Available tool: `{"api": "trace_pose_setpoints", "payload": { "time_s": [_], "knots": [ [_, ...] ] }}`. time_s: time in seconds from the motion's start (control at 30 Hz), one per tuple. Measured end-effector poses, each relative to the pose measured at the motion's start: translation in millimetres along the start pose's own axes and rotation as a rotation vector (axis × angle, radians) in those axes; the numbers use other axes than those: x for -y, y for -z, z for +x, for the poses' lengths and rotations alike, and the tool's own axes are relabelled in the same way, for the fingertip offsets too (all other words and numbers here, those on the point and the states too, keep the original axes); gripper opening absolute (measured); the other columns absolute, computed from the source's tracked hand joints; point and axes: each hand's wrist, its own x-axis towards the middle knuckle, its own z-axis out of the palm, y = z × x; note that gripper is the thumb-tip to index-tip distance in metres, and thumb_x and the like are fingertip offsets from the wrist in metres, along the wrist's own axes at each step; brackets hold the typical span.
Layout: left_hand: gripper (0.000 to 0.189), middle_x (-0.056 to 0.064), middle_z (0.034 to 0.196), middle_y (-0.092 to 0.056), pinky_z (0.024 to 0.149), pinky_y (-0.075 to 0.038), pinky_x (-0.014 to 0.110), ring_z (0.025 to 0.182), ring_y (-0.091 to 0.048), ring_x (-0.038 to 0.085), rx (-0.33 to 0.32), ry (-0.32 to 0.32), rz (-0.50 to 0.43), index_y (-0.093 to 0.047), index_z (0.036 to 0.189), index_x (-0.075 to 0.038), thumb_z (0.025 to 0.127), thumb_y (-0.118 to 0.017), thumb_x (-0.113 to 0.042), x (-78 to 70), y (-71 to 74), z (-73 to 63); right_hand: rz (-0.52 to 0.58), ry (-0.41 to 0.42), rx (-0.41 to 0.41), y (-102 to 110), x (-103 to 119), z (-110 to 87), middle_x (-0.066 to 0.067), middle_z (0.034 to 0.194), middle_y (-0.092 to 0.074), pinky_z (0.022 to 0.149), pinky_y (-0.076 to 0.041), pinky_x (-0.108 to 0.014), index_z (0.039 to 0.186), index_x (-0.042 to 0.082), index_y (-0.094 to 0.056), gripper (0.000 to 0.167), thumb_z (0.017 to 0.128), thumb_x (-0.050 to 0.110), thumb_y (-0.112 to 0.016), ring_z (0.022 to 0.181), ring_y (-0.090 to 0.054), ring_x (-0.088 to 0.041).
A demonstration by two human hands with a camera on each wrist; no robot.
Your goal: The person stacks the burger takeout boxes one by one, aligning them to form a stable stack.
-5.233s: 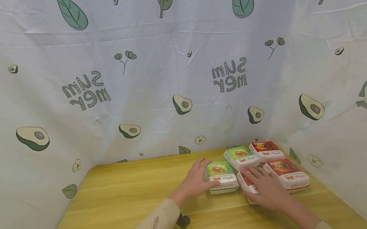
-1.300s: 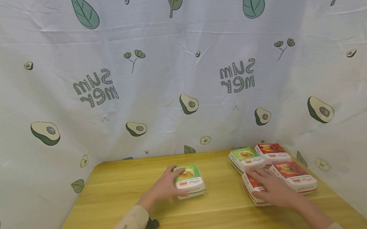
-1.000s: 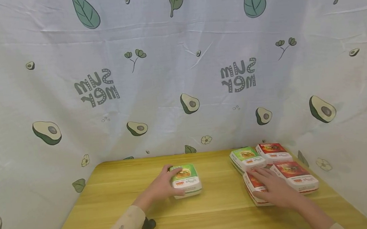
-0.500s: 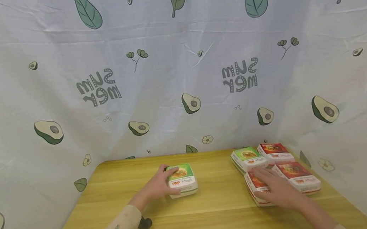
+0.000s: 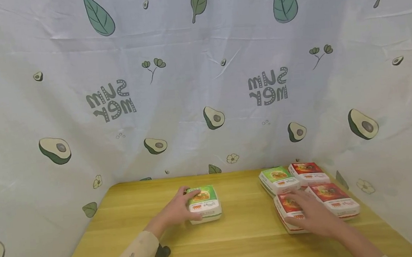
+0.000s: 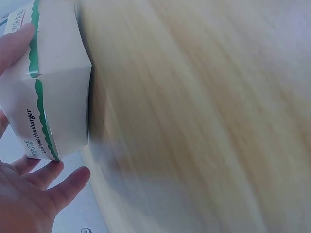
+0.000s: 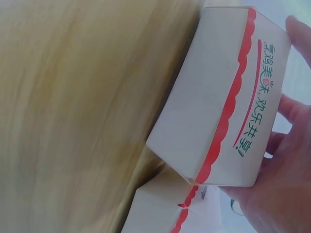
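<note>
In the head view, my left hand (image 5: pixel 174 210) grips a green-and-white hamburger box (image 5: pixel 204 204) on the middle of the wooden table. Its thumb lies along the near side and the fingers are at the far left. The left wrist view shows this box's green scalloped stripe, with fingers spread behind one end. My right hand (image 5: pixel 316 214) holds a red-and-white hamburger box (image 5: pixel 291 207), thumb at its near side and fingers over its lid. In the right wrist view, green writing on the red box (image 7: pixel 218 107) faces the camera; part of the hand is hidden behind it.
Another green hamburger box (image 5: pixel 279 179) and two red ones, a far box (image 5: pixel 307 173) and a near box (image 5: pixel 333 199), sit close around the right hand's box. A patterned white cloth (image 5: pixel 175 106) hangs behind and beside the yellow wooden table (image 5: pixel 127 229).
My left hand has moved the green hamburger box leftward, away from the group, and it has stayed put over the last half second. My right hand has stayed at the red box, shifting slightly.
</note>
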Motion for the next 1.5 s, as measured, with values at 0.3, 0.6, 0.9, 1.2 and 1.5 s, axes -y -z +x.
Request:
{"api": "trace_pose_setpoints", "payload": {
  "time_s": [0.3, 0.6, 0.9, 1.2, 1.5],
  "knots": [
    [0.090, 0.012, 0.161, -0.023, 0.101, -0.042, 0.058, 0.131, -0.044, 0.036, 0.012, 0.005, 0.014, -0.043, 0.151, -0.041, 0.073, -0.085, -0.053, 4.9, -0.2, 2.8, 0.017, 0.010, 0.032, 4, -1, -4.3, -0.022, 0.146, -0.048, 0.097, -0.038, -0.071, 0.136, 0.012, -0.060, 0.071, 0.083, 0.055, -0.076, 0.134, -0.040, -0.050],
    [0.090, 0.012, 0.161, -0.023, 0.103, -0.040, 0.060, 0.134, -0.043, 0.037, 0.014, 0.016, 0.003, -0.043, 0.151, -0.041, 0.073, -0.085, -0.053, 4.0, 0.2, 1.9, 0.050, -0.033, 0.069, 7, 2, -9.0, -0.024, 0.152, -0.039, 0.097, -0.032, -0.077, 0.144, 0.016, -0.055, 0.081, 0.078, 0.056, -0.079, 0.139, -0.028, -0.056],
    [0.090, 0.013, 0.160, -0.025, 0.102, -0.041, 0.061, 0.134, -0.043, 0.038, 0.007, 0.003, 0.014, -0.044, 0.152, -0.038, 0.073, -0.086, -0.052, 3.2, 1.4, 2.2, 0.081, -0.062, 0.092, 4, 0, -9.1, -0.023, 0.152, -0.042, 0.102, -0.027, -0.077, 0.144, 0.011, -0.049, 0.093, 0.072, 0.061, -0.081, 0.141, -0.025, -0.056],
    [0.091, 0.014, 0.160, -0.024, 0.099, -0.043, 0.058, 0.128, -0.045, 0.035, 0.018, -0.002, 0.010, -0.043, 0.152, -0.038, 0.073, -0.085, -0.054, 2.1, 1.2, 1.3, 0.039, -0.082, 0.096, 3, 0, -15.9, -0.026, 0.152, -0.039, 0.096, -0.035, -0.075, 0.143, 0.014, -0.052, 0.088, 0.074, 0.060, -0.080, 0.138, -0.031, -0.054],
    [0.092, 0.011, 0.161, -0.024, 0.100, -0.042, 0.059, 0.130, -0.045, 0.036, 0.012, 0.009, 0.027, -0.043, 0.152, -0.038, 0.072, -0.086, -0.053, 2.4, 1.6, 1.2, 0.049, -0.054, 0.101, 3, -1, -19.7, -0.025, 0.157, -0.033, 0.093, -0.043, -0.069, 0.151, 0.018, -0.046, 0.090, 0.079, 0.061, -0.077, 0.139, -0.032, -0.056]
  ]
}}
